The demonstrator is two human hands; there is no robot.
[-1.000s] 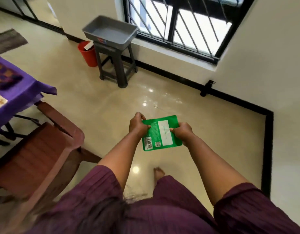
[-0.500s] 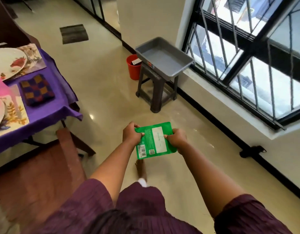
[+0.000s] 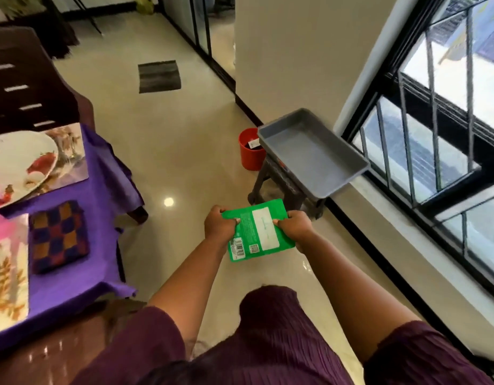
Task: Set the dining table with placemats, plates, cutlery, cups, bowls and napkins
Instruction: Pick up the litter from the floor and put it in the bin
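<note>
A flat green packet [image 3: 258,230] with a white label and a barcode is held in front of me above the floor. My left hand [image 3: 220,225] grips its left edge and my right hand [image 3: 294,228] pinches its right edge. At the left stands the dining table under a purple cloth [image 3: 81,201]. On it lie a floral plate [image 3: 20,165] on a placemat [image 3: 70,154], a checked folded cloth [image 3: 58,237] and a second floral placemat [image 3: 6,276]. Something pink [image 3: 1,226] shows blurred at the far left edge.
A grey tray [image 3: 312,154] rests on a dark stool [image 3: 279,176] by the barred window [image 3: 434,134]. A red bucket [image 3: 250,151] stands behind the stool. A dark chair [image 3: 26,79] is beyond the table, a brown chair seat [image 3: 59,340] below it.
The view has swung left and nearer to the table, so more of the table shows. Both hands keep the same hold on the green packet.
</note>
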